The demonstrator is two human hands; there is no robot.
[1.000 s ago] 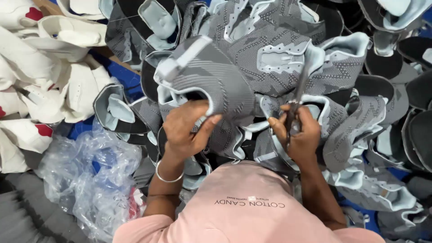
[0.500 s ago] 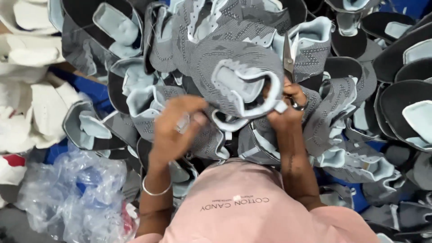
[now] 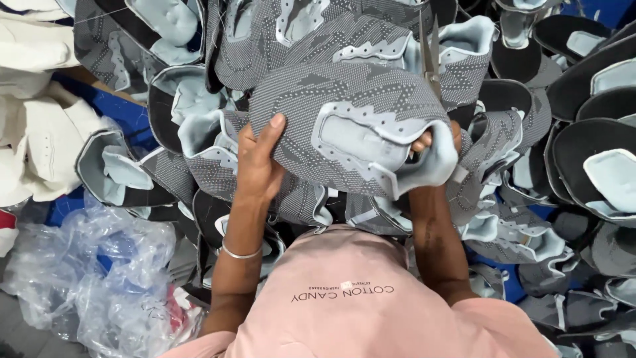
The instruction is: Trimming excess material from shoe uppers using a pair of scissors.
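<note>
Gripping the grey knit shoe upper [image 3: 344,126] in both hands, left hand [image 3: 260,162] clamped, right hand [image 3: 434,140] pinching it alongside scissors [image 3: 429,56] whose blades could snag the knit.

- Work surface: a blue surface [image 3: 126,116], visible only in small gaps between the heaped pieces, at upper left, at far left and at lower right.
- A pile of grey knitted shoe uppers with pale blue lining [image 3: 523,232] covered most of it, pieces overlapping and touching one another.
- Darker, near-black uppers with pale blue tongues [image 3: 596,152] lay along the right edge, packed close.
- White uppers [image 3: 40,139] were stacked at the left, just beside the grey pile.
- Crumpled clear plastic bags [image 3: 99,272] lay at lower left, below the white stack.
- Whether the pieces rested on a table or the floor could not be told.
</note>
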